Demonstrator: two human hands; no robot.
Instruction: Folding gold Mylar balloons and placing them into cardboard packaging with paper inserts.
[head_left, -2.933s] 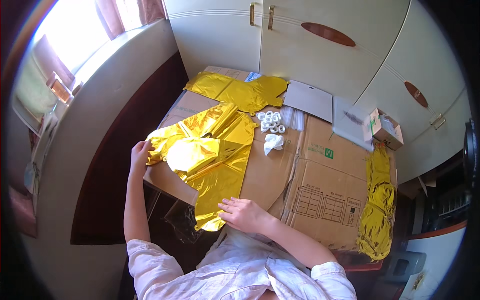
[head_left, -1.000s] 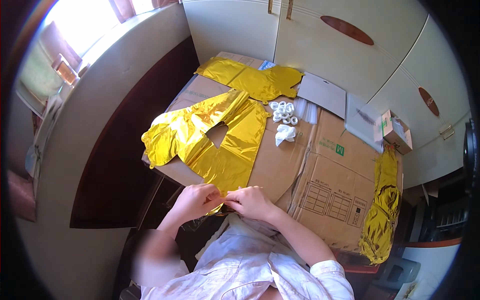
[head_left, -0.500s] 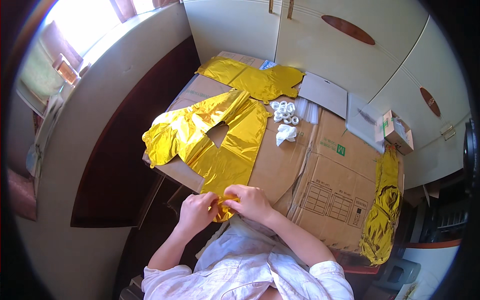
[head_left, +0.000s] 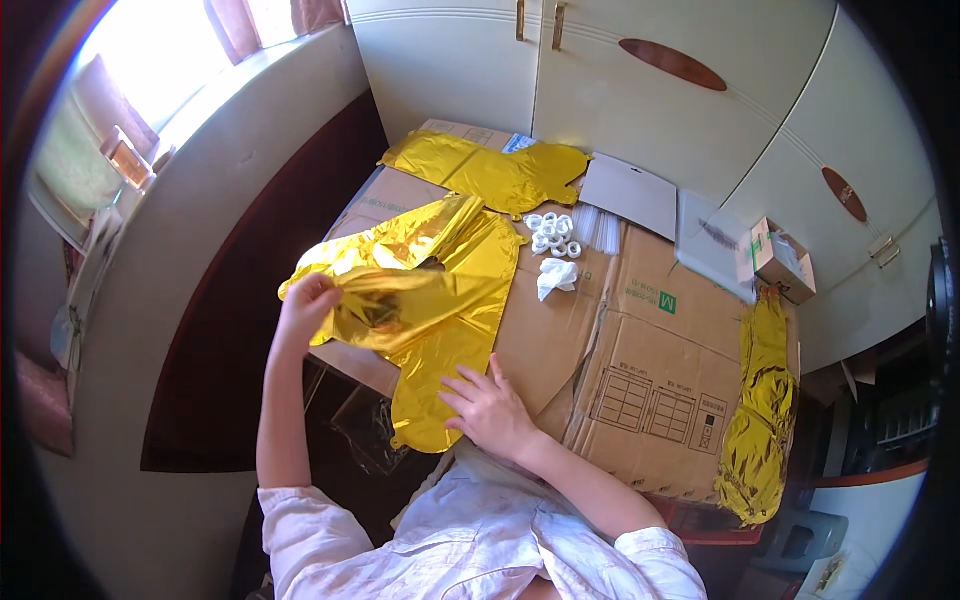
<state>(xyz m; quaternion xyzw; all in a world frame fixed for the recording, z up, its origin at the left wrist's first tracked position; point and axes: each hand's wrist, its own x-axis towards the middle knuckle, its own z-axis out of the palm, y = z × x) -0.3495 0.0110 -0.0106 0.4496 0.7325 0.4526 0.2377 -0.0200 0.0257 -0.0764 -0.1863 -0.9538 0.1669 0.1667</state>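
Note:
A flat gold foil balloon (head_left: 470,310), a large looped shape, lies near the left part of the cardboard. My left hand (head_left: 306,306) is closed on part of the foil and holds it raised above the rest, at the balloon's left side. The lifted flap partly covers the gap in the middle. My right hand (head_left: 492,410) lies with fingers spread on the right edge of the balloon's near end, which hangs at the table's front edge. Behind it lies a second flat gold foil balloon (head_left: 480,168).
Flattened cardboard (head_left: 560,340) covers the table. White ribbon rolls (head_left: 552,235), clear plastic sticks (head_left: 598,230), a crumpled white tissue (head_left: 557,279), a grey board (head_left: 628,194), a clear tray (head_left: 712,250) and a small box (head_left: 768,262) sit at the back. More gold foil (head_left: 758,410) lies right.
My left hand has moved up and left, lifting foil. My right hand has let go of the near end, and its fingers have spread over it. The view has shifted slightly.

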